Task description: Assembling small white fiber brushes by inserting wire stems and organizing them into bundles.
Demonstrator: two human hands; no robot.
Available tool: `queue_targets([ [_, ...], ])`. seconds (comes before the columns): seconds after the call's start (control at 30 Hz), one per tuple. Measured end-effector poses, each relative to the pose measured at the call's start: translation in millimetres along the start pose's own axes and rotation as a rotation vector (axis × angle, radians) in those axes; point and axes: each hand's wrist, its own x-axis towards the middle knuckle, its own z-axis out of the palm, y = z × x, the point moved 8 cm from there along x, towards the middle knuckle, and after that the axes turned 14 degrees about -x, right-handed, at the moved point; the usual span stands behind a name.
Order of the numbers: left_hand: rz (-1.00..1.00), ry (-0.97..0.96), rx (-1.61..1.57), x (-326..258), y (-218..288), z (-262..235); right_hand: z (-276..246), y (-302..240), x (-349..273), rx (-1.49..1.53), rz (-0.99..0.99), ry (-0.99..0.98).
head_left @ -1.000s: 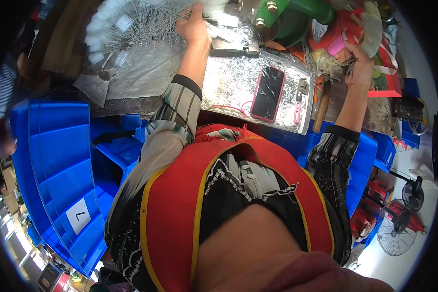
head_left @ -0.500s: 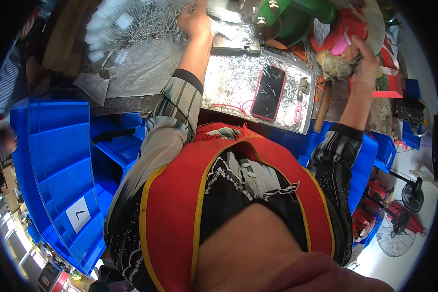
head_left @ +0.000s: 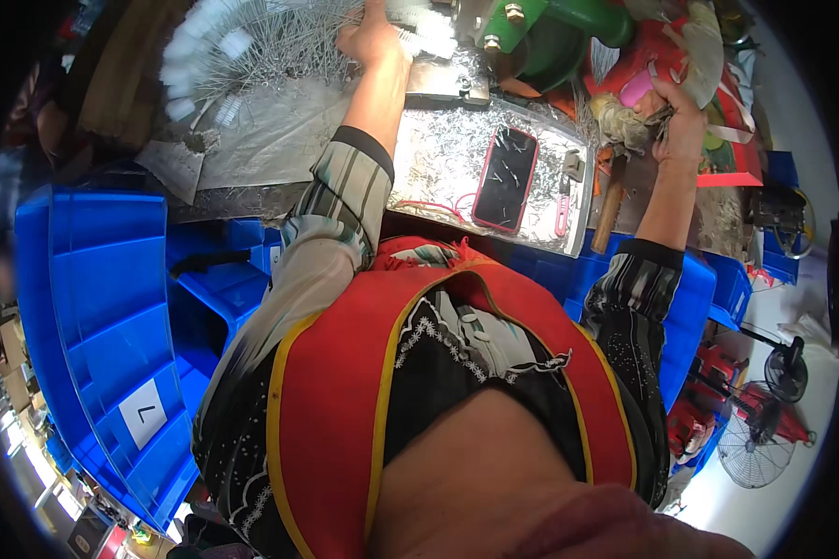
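Note:
At the top edge my left hand [head_left: 375, 39] reaches over the bench, its fingertips cut off by the picture's edge. It lies between a pile of thin wire-stemmed brushes with white tufts [head_left: 238, 44] and a bright white bristly brush [head_left: 429, 39] above a metal block [head_left: 449, 82]. On the right, my right hand [head_left: 678, 121] has its fingers curled beside a pink piece [head_left: 637, 90] and a ragged tan bundle [head_left: 623, 124]. What sits in those fingers is hidden. A wooden handle [head_left: 608, 212] runs down below the bundle.
A phone in a red case [head_left: 505, 179] lies on the metal-littered tray, beside a pink-handled cutter [head_left: 562, 214]. A green machine [head_left: 578, 23] stands at the back. Blue bins [head_left: 103, 307] flank me on the left. Standing fans [head_left: 757, 447] are at the lower right.
My right hand has shifted left and turned, with its fingers nearer the pink piece and tan bundle. My left hand stays about where it was. The whole view has moved slightly.

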Motion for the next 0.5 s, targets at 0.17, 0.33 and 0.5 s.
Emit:
queue_targets([
  [0.17, 0.024, -0.008, -0.043, 4.9, -3.1, 2.1, 2.0, -0.4, 0.2, 0.022, 0.026, -0.029],
  [0.33, -0.024, 0.097, 0.035, -2.1, 7.3, 8.1, -0.3, 6.3, -1.3, 0.01, 0.069, -0.03],
  [0.5, 0.173, 0.078, 0.066, 4.3, 9.1, 5.7, -6.1, 8.8, 9.0, 0.006, 0.136, -0.081],
])
